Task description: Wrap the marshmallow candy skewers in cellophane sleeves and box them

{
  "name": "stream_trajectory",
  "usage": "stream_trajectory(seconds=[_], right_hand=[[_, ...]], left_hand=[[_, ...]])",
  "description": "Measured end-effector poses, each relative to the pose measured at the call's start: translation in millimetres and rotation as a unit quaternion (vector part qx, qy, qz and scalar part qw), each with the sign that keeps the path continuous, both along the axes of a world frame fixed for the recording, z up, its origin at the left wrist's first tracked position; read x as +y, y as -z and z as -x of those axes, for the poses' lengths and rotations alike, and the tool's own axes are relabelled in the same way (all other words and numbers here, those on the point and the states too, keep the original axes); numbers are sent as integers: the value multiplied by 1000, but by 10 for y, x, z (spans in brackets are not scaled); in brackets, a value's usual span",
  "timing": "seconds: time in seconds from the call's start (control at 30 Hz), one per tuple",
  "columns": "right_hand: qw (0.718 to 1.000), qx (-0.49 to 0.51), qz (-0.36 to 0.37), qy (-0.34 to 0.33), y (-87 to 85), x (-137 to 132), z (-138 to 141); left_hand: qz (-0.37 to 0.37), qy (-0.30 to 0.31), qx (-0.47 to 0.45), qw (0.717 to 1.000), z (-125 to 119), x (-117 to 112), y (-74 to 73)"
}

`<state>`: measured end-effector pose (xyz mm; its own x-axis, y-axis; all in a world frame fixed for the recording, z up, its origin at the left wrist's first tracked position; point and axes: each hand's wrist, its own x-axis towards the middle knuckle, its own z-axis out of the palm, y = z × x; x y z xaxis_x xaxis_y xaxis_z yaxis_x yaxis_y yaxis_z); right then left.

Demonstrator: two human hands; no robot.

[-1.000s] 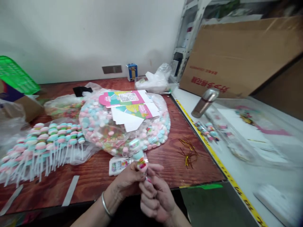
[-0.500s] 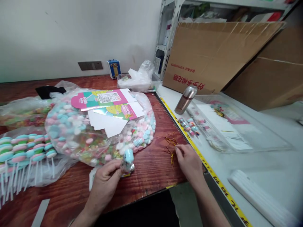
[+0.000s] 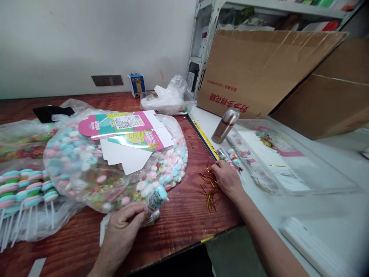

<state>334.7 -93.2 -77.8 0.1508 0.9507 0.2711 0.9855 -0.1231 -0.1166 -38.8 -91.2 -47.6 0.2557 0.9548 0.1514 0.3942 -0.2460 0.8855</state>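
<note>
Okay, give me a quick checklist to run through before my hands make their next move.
1. Left hand holding the wrapped candy: ok.
2. Right hand at the gold ties: ok, fingertips beside the upper ones.
3. A single tie pinched in the right hand: cannot tell, too small to make out.
4. Candy wrapper tied shut: cannot tell, its lower end is hidden by the left hand.
5. Ties laid out neatly: not ok, they lie loosely scattered.
6. Thermos clear of the right hand: ok, apart and farther back.
</note>
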Motion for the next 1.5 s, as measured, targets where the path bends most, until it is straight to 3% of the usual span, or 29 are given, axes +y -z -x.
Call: stream_trajectory(seconds=[0.2, 0.27, 0.37, 0.43, 0.53, 0.6, 0.67, 0.87, 0.93, 1.0, 1.03, 1.1, 1.17, 1.2, 1.27, 1.33, 1.4, 1.47, 1.5], right_hand=[[998, 56, -22, -1, -76, -9, 120], [994, 101, -33, -11, -188, -115, 325], [977, 203, -49, -39, -392, -338, 849], [912, 403, -53, -55, -500, -480, 1270], [822, 566, -19, -66, -549, -601, 1839], [791, 608, -2, -62, -510, -602, 2096], [782, 621, 3, -56, -449, -560, 2234], [809, 585, -22, -54, -354, -467, 2299], [836, 544, -54, -53, -325, -455, 2320], [867, 485, -105, -47, -277, -438, 2351], [880, 455, -130, -45, -249, -427, 2368], [894, 415, -164, -40, -196, -405, 2399], [892, 418, -171, -35, -165, -388, 2417], [886, 430, -168, -31, -160, -382, 2418], [882, 446, -151, -24, -171, -377, 2401], [895, 426, -129, -31, -197, -375, 2360], [918, 377, -117, -45, -222, -374, 2312], [934, 332, -118, -58, -238, -374, 2280], [938, 319, -120, -65, -244, -375, 2276]], left_hand=[[-13, -13, 31, 999, -99, 11, -140], [-43, -19, 39, 998, -119, 14, -155], [-102, -4, 65, 993, -159, 14, -130], [-138, 8, 100, 985, -191, 10, -100], [-192, 6, 145, 971, -232, -12, -72], [-229, -3, 153, 961, -246, -38, -66], [-257, -10, 150, 955, -242, -69, -65], [-243, -4, 121, 962, -191, -100, -99], [-170, -19, 54, 984, -211, -83, -124], [-20, -38, -63, 997, -259, -59, -137], [75, -46, -135, 987, -291, -49, -136], [236, -46, -277, 930, -357, -35, -123], [314, -34, -376, 872, -414, -36, -106], [325, -29, -402, 856, -434, -40, -99], [328, -23, -419, 846, -455, -51, -89], [317, -14, -396, 862, -445, -61, -81], [250, -2, -317, 915, -407, -66, -70], [103, 9, -185, 977, -351, -64, -58], [18, 13, -113, 993, -324, -62, -53]])
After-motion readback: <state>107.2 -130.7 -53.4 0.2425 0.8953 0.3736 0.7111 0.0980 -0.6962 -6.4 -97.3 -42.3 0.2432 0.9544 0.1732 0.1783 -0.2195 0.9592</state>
